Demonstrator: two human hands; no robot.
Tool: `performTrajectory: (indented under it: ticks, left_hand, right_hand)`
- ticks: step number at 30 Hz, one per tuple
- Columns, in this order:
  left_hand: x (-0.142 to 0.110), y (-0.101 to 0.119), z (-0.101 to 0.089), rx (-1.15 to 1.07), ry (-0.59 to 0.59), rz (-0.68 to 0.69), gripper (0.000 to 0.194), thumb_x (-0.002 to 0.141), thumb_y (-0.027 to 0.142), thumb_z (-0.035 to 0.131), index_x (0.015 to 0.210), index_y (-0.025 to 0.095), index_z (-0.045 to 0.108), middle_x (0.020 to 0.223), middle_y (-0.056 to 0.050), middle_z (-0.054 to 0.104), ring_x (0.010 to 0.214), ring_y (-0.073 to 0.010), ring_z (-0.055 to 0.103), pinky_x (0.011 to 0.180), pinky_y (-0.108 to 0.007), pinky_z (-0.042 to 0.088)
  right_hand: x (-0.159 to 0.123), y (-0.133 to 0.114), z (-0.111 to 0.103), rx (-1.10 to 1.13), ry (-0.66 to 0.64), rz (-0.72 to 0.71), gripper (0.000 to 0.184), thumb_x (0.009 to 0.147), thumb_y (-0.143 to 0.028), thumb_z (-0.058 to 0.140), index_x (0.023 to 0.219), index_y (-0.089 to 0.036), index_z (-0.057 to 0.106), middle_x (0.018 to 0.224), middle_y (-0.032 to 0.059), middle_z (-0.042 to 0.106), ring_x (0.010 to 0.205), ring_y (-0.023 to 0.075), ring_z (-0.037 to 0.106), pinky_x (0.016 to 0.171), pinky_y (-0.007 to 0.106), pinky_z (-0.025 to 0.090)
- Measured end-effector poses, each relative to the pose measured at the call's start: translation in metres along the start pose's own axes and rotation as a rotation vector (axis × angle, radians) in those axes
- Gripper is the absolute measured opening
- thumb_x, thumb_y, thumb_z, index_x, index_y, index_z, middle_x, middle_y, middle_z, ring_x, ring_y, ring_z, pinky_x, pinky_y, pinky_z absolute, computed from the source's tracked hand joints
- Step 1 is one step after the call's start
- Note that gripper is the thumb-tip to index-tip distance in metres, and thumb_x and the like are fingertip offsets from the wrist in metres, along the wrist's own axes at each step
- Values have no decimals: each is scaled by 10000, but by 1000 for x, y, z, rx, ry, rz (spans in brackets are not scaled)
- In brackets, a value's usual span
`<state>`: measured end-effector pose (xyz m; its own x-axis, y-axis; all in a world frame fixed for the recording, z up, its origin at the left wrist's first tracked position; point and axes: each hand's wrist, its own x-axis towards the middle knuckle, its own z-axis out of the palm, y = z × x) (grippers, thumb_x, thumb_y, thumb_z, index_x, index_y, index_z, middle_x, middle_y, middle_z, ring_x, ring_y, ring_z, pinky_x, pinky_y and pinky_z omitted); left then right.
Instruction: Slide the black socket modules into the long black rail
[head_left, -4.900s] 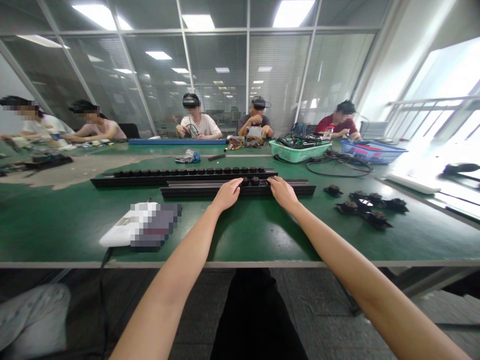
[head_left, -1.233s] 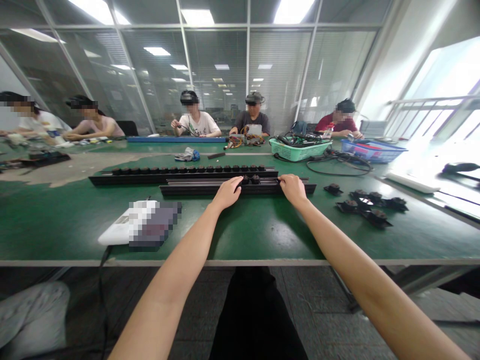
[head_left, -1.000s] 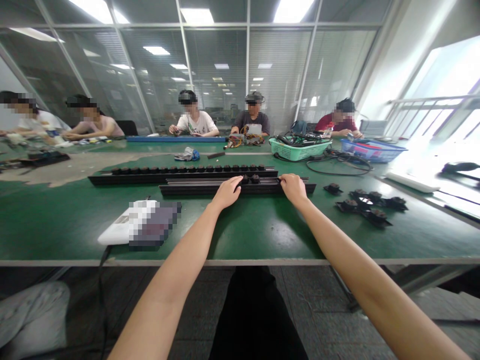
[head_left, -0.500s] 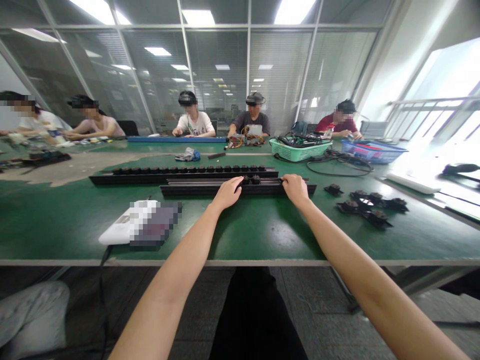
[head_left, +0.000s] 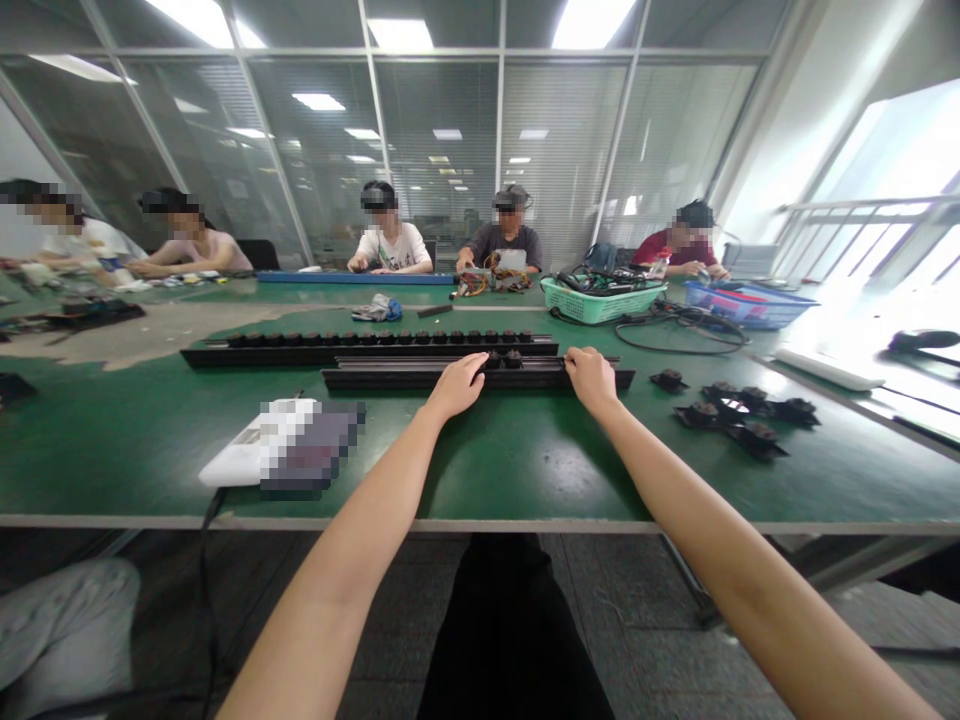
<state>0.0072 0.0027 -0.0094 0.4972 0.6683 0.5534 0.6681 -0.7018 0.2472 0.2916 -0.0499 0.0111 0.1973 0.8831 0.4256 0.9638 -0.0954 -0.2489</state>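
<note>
Right hand [head_left: 591,378]: shifted right along the front rail [head_left: 375,380] vs 4.9 s ago; left hand [head_left: 456,385] about same spot.
Right grip: fingers curled onto the front rail's right part; can't tell if clenched on something, tips hidden.
Left grip: fingertips and thumb at the front rail, right of its middle; can't tell if grasping or just resting.
Front rail: black, long, lying crosswise on the green worktop [head_left: 510,450], both hands touching it.
Black modules [head_left: 513,358]: two visible on the front rail, between the hands, left one just beside the left fingertips.
Rear rail [head_left: 255,357]: just behind the front rail, offset left, long row of black modules on top.
Loose modules [head_left: 697,414]: several, right of the front rail.
White device [head_left: 229,466]: front-left of the front rail, partly pixelated, cord over the edge.
Green basket [head_left: 600,303]: behind the front rail, toward its right end, full of dark items.
Co-workers [head_left: 394,250]: five, seated far behind the front rail.
</note>
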Motion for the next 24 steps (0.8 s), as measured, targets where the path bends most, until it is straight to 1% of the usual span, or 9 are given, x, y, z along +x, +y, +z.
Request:
performTrajectory:
  ticks: [3, 7, 9, 13, 19, 24]
  left_hand:
    - [0, 0, 0, 3, -3, 0, 521, 1015, 223, 468, 1500, 97, 611, 1575, -158, 614, 1478, -273, 575, 1295, -450, 416]
    - [0, 0, 0, 5, -3, 1, 518, 1009, 211, 475, 1500, 123, 615, 1575, -140, 618, 1480, -268, 574, 1296, -457, 414]
    - [0, 1, 0, 8, -5, 1, 520, 1010, 212, 473, 1501, 115, 613, 1574, -145, 618, 1482, -267, 573, 1298, -450, 412]
    - [0, 1, -1, 16, -13, 3, 529, 1017, 216, 461, 1503, 63, 603, 1574, -177, 610, 1487, -270, 567, 1303, -426, 402]
    - [0, 2, -2, 15, -14, 0, 523, 1015, 222, 473, 1509, 114, 603, 1585, -149, 606, 1492, -264, 561, 1299, -451, 408]
    - [-1, 3, -2, 10, -15, -9, 529, 1005, 222, 479, 1503, 94, 608, 1579, -164, 609, 1487, -272, 567, 1300, -447, 408]
  right_hand:
    - [-1, -1, 1, -25, 13, -12, 330, 1094, -247, 451, 1257, -229, 738, 1199, 128, 679, 990, 227, 628, 760, 288, 414]
    - [-1, -2, 0, -33, 17, -15, 342, 1093, -212, 421, 1258, -230, 720, 1189, 132, 654, 1011, 236, 601, 742, 291, 398]
    - [-1, -2, 0, -17, 20, -17, 348, 1088, -199, 415, 1261, -230, 716, 1197, 135, 645, 1027, 240, 595, 749, 294, 407]
    - [0, 1, 4, 53, 40, -10, 343, 1069, -194, 455, 1287, -235, 716, 1224, 135, 633, 1083, 252, 595, 798, 305, 450]
    - [6, 7, 9, 154, 48, 11, 358, 1047, -199, 488, 1267, -219, 770, 1254, 133, 632, 1127, 257, 620, 908, 335, 504]
    - [7, 7, 7, 162, 32, 13, 385, 1047, -200, 480, 1285, -199, 782, 1276, 139, 641, 1147, 256, 630, 955, 336, 507]
